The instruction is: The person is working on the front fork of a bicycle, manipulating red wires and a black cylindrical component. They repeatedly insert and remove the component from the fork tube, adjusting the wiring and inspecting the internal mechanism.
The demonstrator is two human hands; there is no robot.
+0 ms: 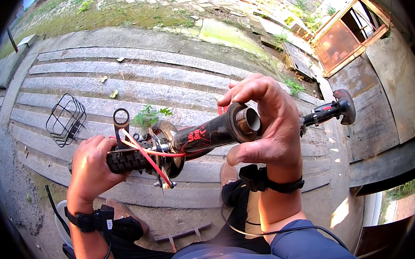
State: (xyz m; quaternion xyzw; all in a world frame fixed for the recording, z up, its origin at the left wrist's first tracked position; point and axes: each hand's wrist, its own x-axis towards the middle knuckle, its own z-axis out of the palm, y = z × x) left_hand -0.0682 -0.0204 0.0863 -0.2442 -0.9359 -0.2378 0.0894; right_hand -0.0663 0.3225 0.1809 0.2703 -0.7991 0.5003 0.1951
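My left hand (92, 169) grips a black knobby tire (119, 162) on a bicycle frame. A black mount with a ring (120, 117), red and white cables (147, 160) and metal hardware (164, 132) cluster beside it. A black tube (203, 134) with red markings extends rightward, ending in a flanged, hollow end (251, 122). My right hand (269, 120) arches open around that end, thumb below and fingers above; any contact behind the tube is hidden. Further right, behind that hand, a black bicycle seat (346, 106) sits on its post.
A black wire basket (66, 119) lies on grooved paving (79, 81) at left. A dark bar (183, 232) lies by my feet. At right stand a rusty metal-framed cabinet (336, 46) and weathered boards (383, 93). Weeds (146, 115) grow from the paving.
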